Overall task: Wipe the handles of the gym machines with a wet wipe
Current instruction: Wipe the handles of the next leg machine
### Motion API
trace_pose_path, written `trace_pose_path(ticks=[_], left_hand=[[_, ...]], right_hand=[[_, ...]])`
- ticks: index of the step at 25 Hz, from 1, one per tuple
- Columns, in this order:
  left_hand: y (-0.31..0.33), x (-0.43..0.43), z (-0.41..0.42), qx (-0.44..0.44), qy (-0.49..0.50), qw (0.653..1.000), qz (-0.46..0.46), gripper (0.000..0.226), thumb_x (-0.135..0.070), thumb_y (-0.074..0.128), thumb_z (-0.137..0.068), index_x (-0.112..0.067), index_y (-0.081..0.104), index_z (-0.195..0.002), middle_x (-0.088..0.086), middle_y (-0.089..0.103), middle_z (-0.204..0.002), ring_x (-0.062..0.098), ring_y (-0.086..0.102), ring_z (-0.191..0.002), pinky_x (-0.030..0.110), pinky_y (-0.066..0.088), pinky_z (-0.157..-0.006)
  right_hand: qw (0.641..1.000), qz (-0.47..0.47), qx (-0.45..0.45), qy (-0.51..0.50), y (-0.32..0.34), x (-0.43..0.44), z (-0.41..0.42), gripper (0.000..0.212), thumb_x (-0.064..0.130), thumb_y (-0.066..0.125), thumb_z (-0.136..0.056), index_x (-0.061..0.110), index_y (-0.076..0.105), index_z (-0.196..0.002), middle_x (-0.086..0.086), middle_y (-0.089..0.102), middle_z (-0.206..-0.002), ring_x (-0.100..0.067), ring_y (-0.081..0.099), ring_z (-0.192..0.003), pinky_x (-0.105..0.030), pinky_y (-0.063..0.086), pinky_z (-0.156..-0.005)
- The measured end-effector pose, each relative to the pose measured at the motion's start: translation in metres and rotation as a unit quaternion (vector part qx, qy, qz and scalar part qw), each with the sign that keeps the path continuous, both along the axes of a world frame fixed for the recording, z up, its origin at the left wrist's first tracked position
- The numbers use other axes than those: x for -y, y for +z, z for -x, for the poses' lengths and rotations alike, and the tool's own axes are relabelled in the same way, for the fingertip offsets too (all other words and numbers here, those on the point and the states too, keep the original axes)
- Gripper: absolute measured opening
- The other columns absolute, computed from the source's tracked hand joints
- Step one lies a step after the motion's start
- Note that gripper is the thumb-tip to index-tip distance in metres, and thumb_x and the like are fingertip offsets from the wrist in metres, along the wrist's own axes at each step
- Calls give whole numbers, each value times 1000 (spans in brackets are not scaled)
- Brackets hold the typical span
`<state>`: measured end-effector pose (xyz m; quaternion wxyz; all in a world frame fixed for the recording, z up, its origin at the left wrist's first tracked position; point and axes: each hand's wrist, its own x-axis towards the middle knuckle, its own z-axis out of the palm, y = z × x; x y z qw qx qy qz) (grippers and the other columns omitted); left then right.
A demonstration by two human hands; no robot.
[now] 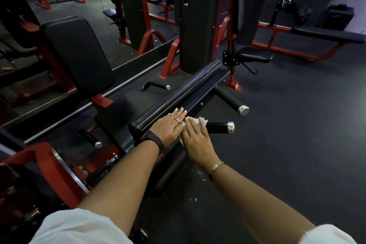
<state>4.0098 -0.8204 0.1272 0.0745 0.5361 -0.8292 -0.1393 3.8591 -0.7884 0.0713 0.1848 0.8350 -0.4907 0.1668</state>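
Wet wipe (pixel 199 120): was clasped by right hand (pixel 195 137) around handle (pixel 217 127). Left hand (pixel 170 128): was laid flat, released, on padded bar (pixel 178 95) beside that grip.

1. Both bare forearms reach forward, side by side and nearly parallel.
2. The left hand (pixel 170 128) lies flat, palm down, with its fingers (pixel 179 114) straight and close together.
3. The right hand (pixel 196 139) sits just beside it, palm down, fingers bent over a wet wipe (pixel 199 120).
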Motion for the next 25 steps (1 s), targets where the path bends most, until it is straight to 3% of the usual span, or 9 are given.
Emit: trace_pose_path(ticks=[3,7,12,16,21,25], left_hand=[[-1,0,0,-6,0,1000,-2,79,-57,4,-86,-16,19,-152,-1,13,-160,9,5,-147,27,6,-118],[-3,0,-1,-9,4,1000,-1,91,-69,-3,-78,-19,17,-152,-4,12,-159,8,5,-146,28,9,-119],[0,-1,0,11,1,1000,3,60,-49,19,-101,-18,17,-152,-3,12,-160,8,4,-146,27,8,-118],[-1,-1,-1,7,-2,1000,1,89,-70,0,-82,-19,16,-152,-3,11,-160,9,5,-147,31,11,-120],[-3,0,-1,0,0,1000,8,96,-71,-6,-74,-19,16,-152,-4,11,-160,9,4,-147,30,11,-119],[0,0,0,-1,-3,1000,8,94,-70,-6,-76,-19,16,-153,-2,11,-160,9,5,-147,28,9,-118]], right_hand=[[997,39,-52,47,-8,-5,36,48,27,36,-98,6,40,-142,-12,40,-147,-27,30,-141,-56,19,-113],[997,50,-3,-54,3,1,44,50,23,36,-95,7,42,-142,-14,47,-143,-28,41,-135,-61,25,-109],[999,1,-21,28,-2,6,15,47,27,39,-97,6,44,-139,-15,47,-142,-31,39,-135,-50,27,-114],[990,52,-72,109,4,5,67,47,22,39,-98,9,40,-143,-11,40,-147,-25,36,-138,-43,27,-115],[996,41,75,-22,13,7,42,37,21,41,-97,8,61,-125,-10,64,-123,-24,59,-116,-40,32,-111],[997,19,-7,80,3,0,23,46,20,38,-93,6,49,-136,-13,49,-140,-28,43,-133,-45,30,-114]])
